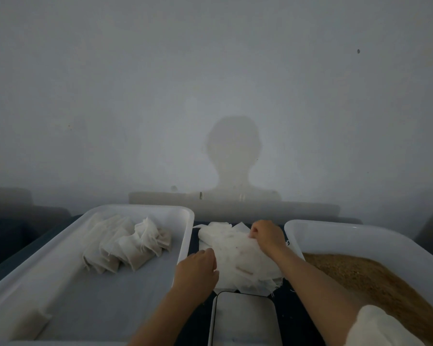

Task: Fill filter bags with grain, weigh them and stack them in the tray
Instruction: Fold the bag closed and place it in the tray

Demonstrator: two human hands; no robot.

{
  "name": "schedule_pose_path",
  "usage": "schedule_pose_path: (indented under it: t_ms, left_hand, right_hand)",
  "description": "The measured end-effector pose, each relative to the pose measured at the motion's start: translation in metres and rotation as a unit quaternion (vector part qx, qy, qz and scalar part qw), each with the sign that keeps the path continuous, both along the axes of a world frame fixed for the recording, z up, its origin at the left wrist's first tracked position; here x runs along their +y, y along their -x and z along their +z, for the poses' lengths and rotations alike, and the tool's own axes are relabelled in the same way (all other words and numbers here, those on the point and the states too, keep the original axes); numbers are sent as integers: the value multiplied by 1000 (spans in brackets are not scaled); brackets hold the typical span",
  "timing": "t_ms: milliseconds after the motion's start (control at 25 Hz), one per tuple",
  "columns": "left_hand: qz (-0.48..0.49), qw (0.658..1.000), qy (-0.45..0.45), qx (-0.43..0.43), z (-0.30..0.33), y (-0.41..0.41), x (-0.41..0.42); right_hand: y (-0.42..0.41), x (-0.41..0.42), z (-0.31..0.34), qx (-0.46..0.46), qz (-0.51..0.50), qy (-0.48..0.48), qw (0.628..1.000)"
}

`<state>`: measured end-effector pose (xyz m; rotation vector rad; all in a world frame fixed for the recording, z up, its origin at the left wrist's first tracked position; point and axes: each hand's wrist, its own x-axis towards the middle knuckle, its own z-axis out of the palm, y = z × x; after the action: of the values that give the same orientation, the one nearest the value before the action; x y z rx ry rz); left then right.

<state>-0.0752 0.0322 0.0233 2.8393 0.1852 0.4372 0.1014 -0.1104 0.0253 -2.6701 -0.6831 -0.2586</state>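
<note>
Pinching empty bags (238, 255) with both hands: left hand (198, 269), right hand (266, 236). Filled bags (128, 245) in left tray (60, 248); grain (375, 278) tray right; scale (244, 320) near.

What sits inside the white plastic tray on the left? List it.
The white plastic tray on the left holds a row of filled white filter bags leaning on each other toward its far end. Their contents are covered by the fabric.
</note>
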Motion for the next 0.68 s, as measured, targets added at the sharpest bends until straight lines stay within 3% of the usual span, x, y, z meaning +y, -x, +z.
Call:
schedule_pose_path:
  t_ms: [120, 240, 280, 400, 480, 520, 600, 680]
  left_hand:
    - [-1, 997, 72, 18, 5, -4, -1]
    - [-1, 970, 244, 17, 8, -11, -6]
    - [-3, 941, 339, 18, 12, -12, -9]
    - [-40, 805, 591, 38, 22, -6, -24]
    - [-80, 719, 687, 67, 21, 1, -32]
    - [-103, 698, 705, 76, 19, 6, -36]
    - [-136, 724, 673, 66, 15, 12, -44]
    - [-134, 787, 602, 22, 12, 15, -52]
  right_hand:
    - [16, -14, 22, -8, 9, -69, 998]
    - [41, -28, 47, -19, 39, -203, 978]
    - [51, -33, 55, 7, 72, -259, 963]
    - [90, -49, 66, 163, 191, -369, 895]
    - [108, -62, 60, 247, 207, -414, 851]
    - [115, -68, 54, 274, 198, -429, 838]
    - [124, -78, 44, 263, 149, -403, 864]
    - [128, -85, 36, 150, 87, -310, 935]
